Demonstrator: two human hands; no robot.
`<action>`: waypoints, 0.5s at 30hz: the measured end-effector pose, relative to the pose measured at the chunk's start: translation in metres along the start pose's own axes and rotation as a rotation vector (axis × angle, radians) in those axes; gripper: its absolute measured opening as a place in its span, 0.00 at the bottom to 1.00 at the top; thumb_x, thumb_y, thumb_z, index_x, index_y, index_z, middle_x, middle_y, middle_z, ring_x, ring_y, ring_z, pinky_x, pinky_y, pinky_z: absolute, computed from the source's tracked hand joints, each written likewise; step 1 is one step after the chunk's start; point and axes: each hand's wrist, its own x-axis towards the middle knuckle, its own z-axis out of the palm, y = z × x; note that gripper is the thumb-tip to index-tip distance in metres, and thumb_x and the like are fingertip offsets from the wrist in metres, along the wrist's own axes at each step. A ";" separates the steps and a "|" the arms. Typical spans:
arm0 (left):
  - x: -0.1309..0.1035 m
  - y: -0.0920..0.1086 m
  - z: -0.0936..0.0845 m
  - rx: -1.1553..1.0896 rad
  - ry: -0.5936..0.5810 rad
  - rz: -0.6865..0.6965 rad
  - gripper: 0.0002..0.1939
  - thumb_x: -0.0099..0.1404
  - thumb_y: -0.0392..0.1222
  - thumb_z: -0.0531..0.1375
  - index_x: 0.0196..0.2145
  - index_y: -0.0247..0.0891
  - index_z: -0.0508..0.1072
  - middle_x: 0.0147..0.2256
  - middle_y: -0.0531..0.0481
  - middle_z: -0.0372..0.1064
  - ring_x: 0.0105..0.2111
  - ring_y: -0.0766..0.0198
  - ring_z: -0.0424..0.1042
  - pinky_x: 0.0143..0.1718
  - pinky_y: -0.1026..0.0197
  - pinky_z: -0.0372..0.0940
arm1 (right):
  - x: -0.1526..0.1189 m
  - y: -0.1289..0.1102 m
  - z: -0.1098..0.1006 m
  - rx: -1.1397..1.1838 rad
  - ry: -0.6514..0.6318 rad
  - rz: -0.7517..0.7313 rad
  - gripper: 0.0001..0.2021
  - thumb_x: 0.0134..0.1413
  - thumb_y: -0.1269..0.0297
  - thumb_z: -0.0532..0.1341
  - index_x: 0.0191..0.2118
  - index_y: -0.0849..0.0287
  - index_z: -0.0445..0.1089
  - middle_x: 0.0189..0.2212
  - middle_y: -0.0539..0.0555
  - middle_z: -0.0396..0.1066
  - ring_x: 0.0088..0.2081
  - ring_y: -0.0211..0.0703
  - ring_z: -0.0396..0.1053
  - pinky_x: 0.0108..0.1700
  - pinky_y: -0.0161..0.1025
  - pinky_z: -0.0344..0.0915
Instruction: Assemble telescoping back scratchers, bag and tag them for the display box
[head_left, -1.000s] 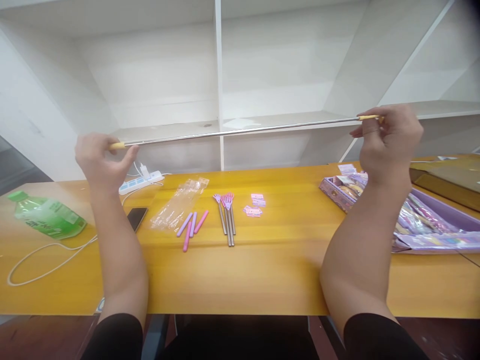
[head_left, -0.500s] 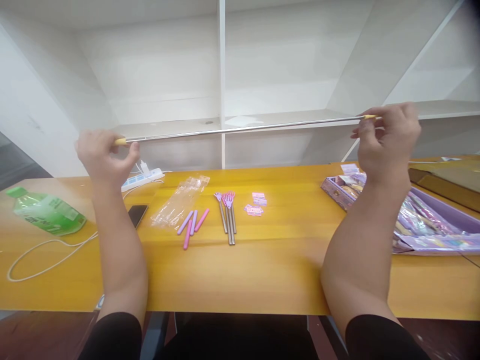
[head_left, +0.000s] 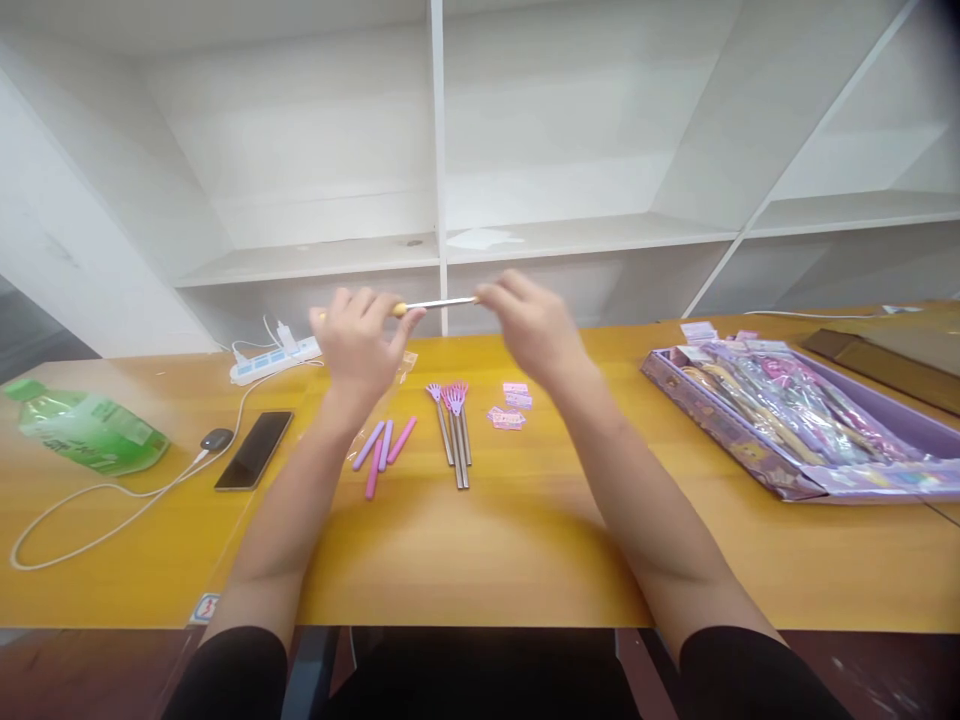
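Above the table, my left hand (head_left: 358, 340) is closed round the yellow grip of a telescopic back scratcher (head_left: 441, 303). My right hand (head_left: 531, 325) pinches its other end, and a short length of silver rod shows between them. The fingers hide the scratcher's head. Below lie several back scratcher rods (head_left: 460, 445) with pink and purple hand-shaped heads. Pink and purple handle sleeves (head_left: 385, 447) are to their left, and small printed cards (head_left: 508, 418) to their right.
On the right stands a purple box (head_left: 757, 475) of wrapped back scratchers. A clear plastic wrapper (head_left: 407, 366) lies partly behind my left arm. Further left are a phone (head_left: 255, 450), a green bottle (head_left: 94, 428), a white cable (head_left: 56, 560) and a power strip (head_left: 276, 360). White shelves (head_left: 585, 236) rise behind.
My hands have come together from wide apart, and the long silver rod between them has shortened as it telescoped in. Both hands still hold the back scratcher.
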 end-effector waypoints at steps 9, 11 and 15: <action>0.001 0.011 -0.011 -0.033 -0.019 0.061 0.30 0.78 0.73 0.56 0.36 0.45 0.79 0.28 0.49 0.69 0.36 0.52 0.66 0.41 0.50 0.47 | -0.004 -0.038 -0.004 -0.057 -0.084 0.018 0.22 0.70 0.77 0.47 0.57 0.53 0.73 0.44 0.56 0.73 0.37 0.44 0.61 0.36 0.40 0.49; 0.001 0.012 -0.012 -0.036 -0.016 0.065 0.30 0.78 0.73 0.56 0.35 0.45 0.79 0.27 0.49 0.69 0.36 0.52 0.66 0.41 0.50 0.46 | -0.004 -0.038 -0.008 -0.064 -0.097 0.017 0.22 0.70 0.77 0.47 0.57 0.53 0.73 0.44 0.56 0.73 0.37 0.43 0.60 0.35 0.39 0.48; 0.000 0.013 -0.012 -0.034 -0.026 0.066 0.30 0.77 0.73 0.57 0.35 0.45 0.79 0.27 0.50 0.68 0.36 0.52 0.65 0.42 0.50 0.46 | -0.005 -0.039 -0.006 -0.097 -0.103 0.001 0.22 0.72 0.77 0.47 0.57 0.53 0.73 0.44 0.55 0.73 0.36 0.42 0.60 0.34 0.39 0.48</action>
